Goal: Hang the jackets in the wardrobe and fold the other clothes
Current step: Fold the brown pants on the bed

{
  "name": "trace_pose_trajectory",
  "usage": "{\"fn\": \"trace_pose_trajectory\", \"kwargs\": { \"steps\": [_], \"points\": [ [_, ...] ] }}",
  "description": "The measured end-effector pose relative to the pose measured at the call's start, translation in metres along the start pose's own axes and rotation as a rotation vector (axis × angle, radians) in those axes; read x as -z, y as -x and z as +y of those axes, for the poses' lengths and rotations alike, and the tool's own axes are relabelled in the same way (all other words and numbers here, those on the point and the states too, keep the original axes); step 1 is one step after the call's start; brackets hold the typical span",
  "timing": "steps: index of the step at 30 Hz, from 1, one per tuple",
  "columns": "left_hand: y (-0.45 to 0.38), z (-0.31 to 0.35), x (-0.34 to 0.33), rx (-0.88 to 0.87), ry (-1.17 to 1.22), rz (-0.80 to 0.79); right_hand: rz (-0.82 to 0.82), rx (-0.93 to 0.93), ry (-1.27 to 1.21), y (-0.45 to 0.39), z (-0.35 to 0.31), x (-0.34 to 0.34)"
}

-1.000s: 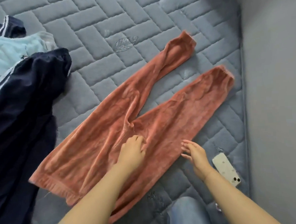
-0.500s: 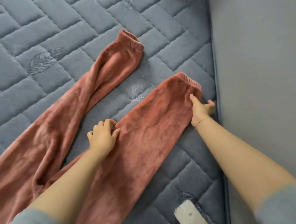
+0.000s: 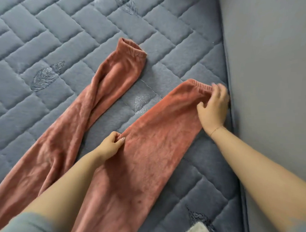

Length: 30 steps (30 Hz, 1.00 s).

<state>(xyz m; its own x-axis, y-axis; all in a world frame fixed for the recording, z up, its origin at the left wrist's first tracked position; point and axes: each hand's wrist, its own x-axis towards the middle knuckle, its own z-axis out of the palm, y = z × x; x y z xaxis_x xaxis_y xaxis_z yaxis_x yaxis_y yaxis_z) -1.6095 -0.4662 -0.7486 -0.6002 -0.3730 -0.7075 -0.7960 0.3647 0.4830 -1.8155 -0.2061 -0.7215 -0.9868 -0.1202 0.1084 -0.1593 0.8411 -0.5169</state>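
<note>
Rust-pink fleece trousers (image 3: 133,152) lay spread on a quilted grey-blue mattress (image 3: 38,33), legs apart. The left hand (image 3: 109,146) pinched the nearer leg's inner edge; the right hand (image 3: 213,109) gripped its ribbed cuff beside the grey wall (image 3: 269,56).

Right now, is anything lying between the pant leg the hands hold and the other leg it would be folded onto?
Nothing visible. The left hand and right hand grip the right leg of the pants; only bare mattress separates it from the left leg.
</note>
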Motion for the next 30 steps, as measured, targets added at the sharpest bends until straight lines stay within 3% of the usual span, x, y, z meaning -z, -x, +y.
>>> {"fn": "trace_pose_trajectory", "kwargs": {
  "steps": [2, 3, 6, 11, 13, 14, 16, 18, 19, 21, 26, 28, 30],
  "points": [
    [-0.003, 0.002, 0.006, -0.013, 0.039, -0.031, -0.141, 0.289, 0.092, 0.021, -0.019, -0.013],
    [-0.004, 0.002, 0.007, -0.015, 0.051, -0.038, -0.278, 0.341, 0.139, 0.031, -0.028, -0.022],
    [-0.006, -0.003, 0.006, -0.026, 0.079, -0.035, -0.583, 0.273, 0.321, 0.047, -0.04, -0.058],
    [-0.002, -0.001, 0.009, -0.004, 0.147, -0.115, -0.658, 0.227, 0.383, 0.044, -0.031, -0.08],
    [0.001, 0.002, 0.013, -0.073, 0.064, -0.123, -0.688, 0.217, 0.391, 0.043, -0.026, -0.08],
    [0.003, 0.002, 0.018, -0.172, -0.05, -0.002, -0.691, 0.215, 0.409, 0.042, -0.027, -0.08],
    [0.006, 0.001, 0.034, -0.358, -0.213, 0.461, -0.697, 0.199, 0.445, 0.042, -0.029, -0.081],
    [0.004, -0.005, 0.057, -0.264, -0.247, 0.777, -0.708, 0.178, 0.466, 0.042, -0.031, -0.081],
    [0.0, -0.01, 0.068, -0.149, -0.242, 0.784, -0.726, 0.169, 0.471, 0.041, -0.032, -0.081],
    [-0.007, -0.022, 0.084, -0.037, -0.212, 0.685, -0.775, 0.135, 0.484, 0.037, -0.037, -0.08],
    [0.007, -0.024, 0.103, -0.468, 0.081, 0.664, -0.861, 0.058, 0.533, 0.032, -0.05, -0.074],
    [0.025, -0.02, 0.093, -0.656, 0.027, 0.467, -0.886, 0.006, 0.502, 0.026, -0.062, -0.067],
    [0.041, -0.017, 0.074, -0.669, -0.073, 0.098, -0.808, -0.059, 0.413, 0.023, -0.082, -0.059]
  ]
}}
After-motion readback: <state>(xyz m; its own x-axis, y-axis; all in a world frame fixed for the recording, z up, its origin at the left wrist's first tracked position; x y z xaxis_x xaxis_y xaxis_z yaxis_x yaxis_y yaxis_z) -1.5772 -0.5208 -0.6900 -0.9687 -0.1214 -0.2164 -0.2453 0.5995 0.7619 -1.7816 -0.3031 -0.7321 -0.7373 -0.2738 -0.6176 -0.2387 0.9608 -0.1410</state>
